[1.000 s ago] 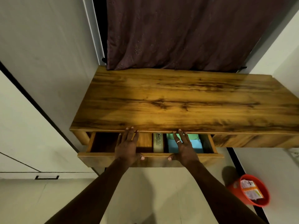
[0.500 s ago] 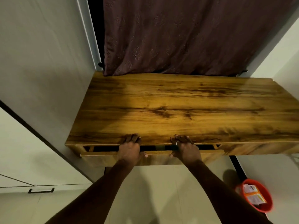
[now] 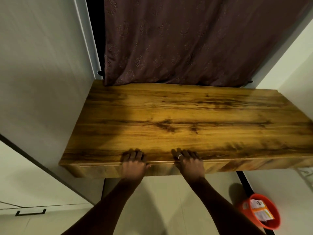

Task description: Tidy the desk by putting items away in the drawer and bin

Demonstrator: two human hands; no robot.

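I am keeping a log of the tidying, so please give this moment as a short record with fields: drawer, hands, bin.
drawer: closed, front flush under the desk top
left hand: palm on the drawer front, fingers over the desk's front edge
right hand: placed the same way; ring on one finger
bin: orange, on the floor at right, paper packets inside

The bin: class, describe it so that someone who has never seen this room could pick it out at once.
Start at the wide wooden desk under the curtain. Look down past its right end to the floor by the wall. There stands a round orange-red bin, the only brightly coloured thing there, with printed packets inside.
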